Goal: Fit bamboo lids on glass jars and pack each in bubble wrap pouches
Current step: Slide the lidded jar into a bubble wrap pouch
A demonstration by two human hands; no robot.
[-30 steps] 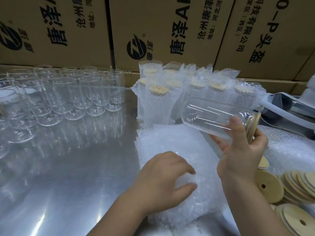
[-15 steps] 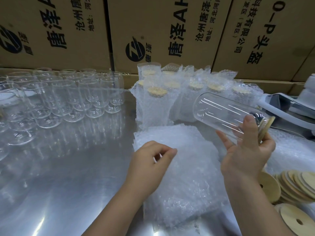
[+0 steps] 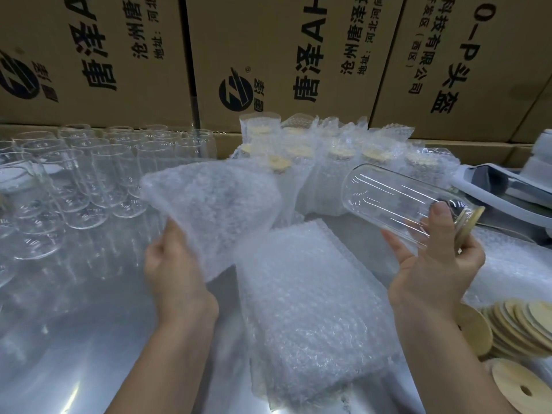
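My right hand (image 3: 433, 264) holds a clear glass jar (image 3: 388, 201) on its side, base pointing left, with a bamboo lid (image 3: 469, 228) fitted on its mouth. My left hand (image 3: 173, 264) grips one bubble wrap pouch (image 3: 212, 204) by its lower edge, lifted above the table and left of the jar. Between my hands lies a stack of flat bubble wrap pouches (image 3: 310, 309). Several jars wrapped in pouches (image 3: 322, 165) stand upright behind it.
Several empty glass jars (image 3: 83, 180) stand mouth down on the metal table (image 3: 74, 339) at the left. Loose bamboo lids (image 3: 513, 327) are piled at the right front. Cardboard boxes (image 3: 283, 55) form a wall behind. A grey-white device (image 3: 507, 189) lies at the right.
My left hand pinched one pouch off the stack and lifted it up and left. My right hand with the lidded jar stayed almost in place.
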